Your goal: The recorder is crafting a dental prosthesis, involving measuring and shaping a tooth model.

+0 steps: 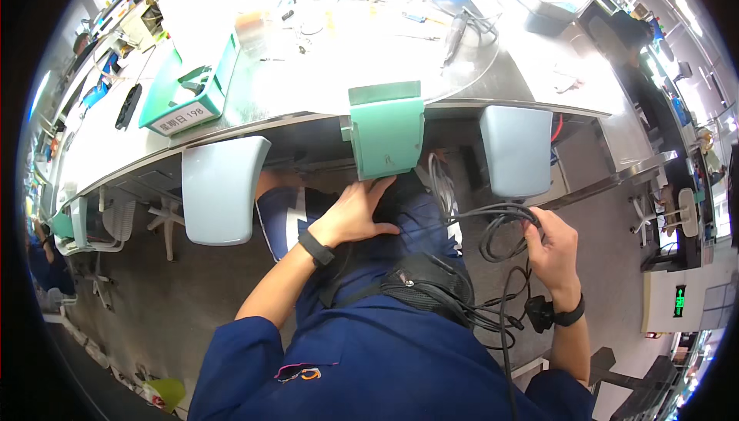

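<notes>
My left hand (356, 213) lies flat on a black item on my lap, fingers spread, just under a green holder (385, 132) hanging from the workbench edge. A black band sits on that wrist. My right hand (556, 245) is closed on a bundle of black cable (500, 225) that loops beside my right knee and trails down to a black plug (539, 313). A black mesh pouch (427, 282) rests against my blue jacket.
A metal workbench (308, 90) stretches ahead with small tools, a green tray (192, 94) at the left and a blue lamp at the back. Two pale blue panels (219, 190) (516, 148) hang from its front edge. Another person sits at the right.
</notes>
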{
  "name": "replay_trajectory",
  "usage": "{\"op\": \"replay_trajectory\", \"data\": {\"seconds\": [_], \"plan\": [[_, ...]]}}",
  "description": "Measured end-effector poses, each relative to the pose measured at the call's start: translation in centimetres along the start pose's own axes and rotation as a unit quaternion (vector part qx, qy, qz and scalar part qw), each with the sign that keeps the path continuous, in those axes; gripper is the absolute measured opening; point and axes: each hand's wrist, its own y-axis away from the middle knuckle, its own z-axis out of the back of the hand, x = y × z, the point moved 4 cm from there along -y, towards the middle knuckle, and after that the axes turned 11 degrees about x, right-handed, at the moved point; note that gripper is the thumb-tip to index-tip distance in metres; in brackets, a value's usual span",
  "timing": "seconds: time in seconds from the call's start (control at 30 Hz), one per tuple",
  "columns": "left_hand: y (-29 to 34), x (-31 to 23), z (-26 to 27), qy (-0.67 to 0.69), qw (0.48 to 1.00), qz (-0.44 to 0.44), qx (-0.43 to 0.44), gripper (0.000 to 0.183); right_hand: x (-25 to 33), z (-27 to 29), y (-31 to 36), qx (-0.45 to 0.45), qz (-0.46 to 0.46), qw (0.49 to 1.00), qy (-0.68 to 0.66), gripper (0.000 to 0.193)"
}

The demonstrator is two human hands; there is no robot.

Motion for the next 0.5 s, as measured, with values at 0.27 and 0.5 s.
{"op": "replay_trajectory", "data": {"seconds": [0.27,0.5], "plan": [[-5.8,-2.3,-5.5,-0.021,0.982,-0.185,-0.011,0.105,-2.7,-1.2,0.3,0.007,-0.064,0.993,-0.104,0.014],[-8.2,-5.0,-7.6,-0.078,0.980,-0.175,0.060,0.102,-5.2,-1.6,2.0,0.167,-0.158,0.962,-0.149,0.027]]}}
